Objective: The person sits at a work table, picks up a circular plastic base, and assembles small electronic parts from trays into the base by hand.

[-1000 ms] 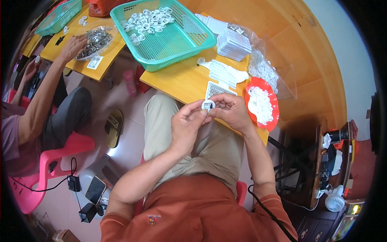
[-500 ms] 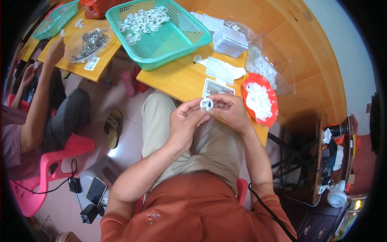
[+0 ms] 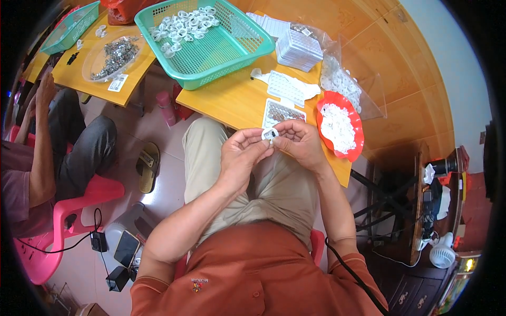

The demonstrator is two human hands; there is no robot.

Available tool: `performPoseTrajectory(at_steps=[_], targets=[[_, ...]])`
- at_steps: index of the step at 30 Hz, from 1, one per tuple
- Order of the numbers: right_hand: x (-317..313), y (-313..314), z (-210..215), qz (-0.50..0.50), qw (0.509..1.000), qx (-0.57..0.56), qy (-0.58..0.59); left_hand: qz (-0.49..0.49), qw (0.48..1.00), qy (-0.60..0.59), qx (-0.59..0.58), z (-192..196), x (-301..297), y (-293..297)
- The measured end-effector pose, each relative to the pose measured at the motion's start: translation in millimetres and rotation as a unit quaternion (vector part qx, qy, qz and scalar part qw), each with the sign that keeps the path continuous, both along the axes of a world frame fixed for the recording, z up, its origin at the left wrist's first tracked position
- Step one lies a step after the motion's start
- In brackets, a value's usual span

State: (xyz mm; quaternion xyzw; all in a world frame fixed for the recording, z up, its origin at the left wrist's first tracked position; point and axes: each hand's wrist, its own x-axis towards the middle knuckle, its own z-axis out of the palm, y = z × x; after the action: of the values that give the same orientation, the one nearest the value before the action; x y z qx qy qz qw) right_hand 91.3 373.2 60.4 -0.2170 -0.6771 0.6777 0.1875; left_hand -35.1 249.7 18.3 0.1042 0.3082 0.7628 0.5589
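Observation:
A small round white plastic part [image 3: 270, 134] with a dark slot in its middle is pinched between both my hands, above my lap at the table edge. My left hand [image 3: 241, 154] closes thumb and fingers on its left side. On its right side, the thumb and fingers of my right hand [image 3: 301, 146] grip it too. Just beyond my fingers lies a white tray [image 3: 284, 113] filled with small round metallic pieces. Behind that is a second white tray [image 3: 286, 87] with rows of round hollows. A red scalloped dish [image 3: 359, 129] of tiny white pieces stands right of my right hand.
A green basket [image 3: 221, 68] with white ring-like parts stands at the back. Right of it are stacked clear trays [image 3: 299, 50] and a bag of white parts [image 3: 341, 84]. At left, a co-worker's hand [image 3: 45, 92] is near a tub of metal pieces [image 3: 118, 57].
The white part has tilted slightly in my fingers, and both hands still hold it. The co-worker's hand has drawn back from the tub, and small black pieces now show on that table.

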Motion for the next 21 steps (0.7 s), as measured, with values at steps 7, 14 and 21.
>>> performPoseTrajectory(at_steps=[7,14,21], targets=[[4.6,-1.4,12.0,-0.018,0.991,0.082,-0.102,-0.015,1.000,0.021,0.001,-3.0,1.7,0.4],[2.7,0.5,26.6,0.060,0.965,0.202,-0.154,-0.027,0.995,0.090,-0.033,-6.5,6.9,1.7],[8.1,6.6,19.0,0.021,0.975,0.124,-0.182,-0.055,0.993,0.083,-0.059,-1.8,6.1,0.9]])
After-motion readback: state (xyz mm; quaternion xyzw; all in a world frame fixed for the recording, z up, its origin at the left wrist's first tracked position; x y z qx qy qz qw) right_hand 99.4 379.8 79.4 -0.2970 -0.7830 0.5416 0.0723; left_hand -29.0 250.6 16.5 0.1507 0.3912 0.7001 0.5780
